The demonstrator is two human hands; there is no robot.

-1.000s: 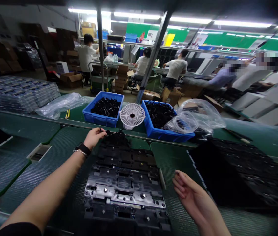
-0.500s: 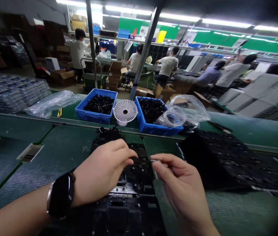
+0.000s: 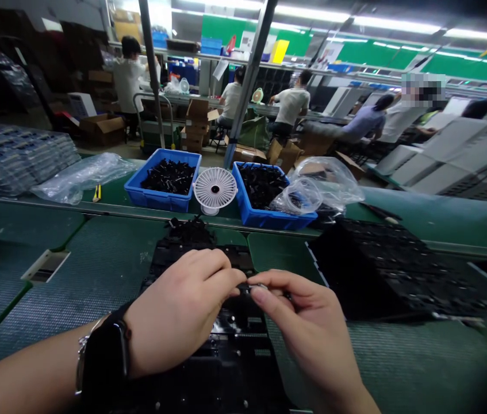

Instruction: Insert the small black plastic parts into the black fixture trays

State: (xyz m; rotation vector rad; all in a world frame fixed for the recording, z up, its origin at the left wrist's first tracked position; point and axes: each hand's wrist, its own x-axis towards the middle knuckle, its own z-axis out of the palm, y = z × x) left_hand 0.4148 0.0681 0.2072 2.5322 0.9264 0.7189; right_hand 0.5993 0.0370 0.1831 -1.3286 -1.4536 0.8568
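Between the thumb and index finger of my right hand [image 3: 312, 319] is a small silvery metal piece [image 3: 257, 286], mostly covered by the fingertips. My left hand [image 3: 183, 307], with a dark watch on its wrist, is closed in a pinch right beside that piece. Whatever its fingertips hold is hidden. Both hands hover over a black plastic panel [image 3: 230, 374] with metal strips and small shiny studs. A heap of small black parts [image 3: 189, 230] lies at the panel's far end.
Two blue bins [image 3: 159, 198] of black parts stand beyond, a white fan [image 3: 215, 190] between them. Clear plastic bags [image 3: 301, 195] drape over the right bin. More black panels [image 3: 398, 270] lie at right. A yellow cutter [image 3: 97, 192] lies at left. Several people sit farther back.
My hands have come together: the right hand moved left with the metal piece, and the left fingertips closed beside it. The view has shifted slightly.
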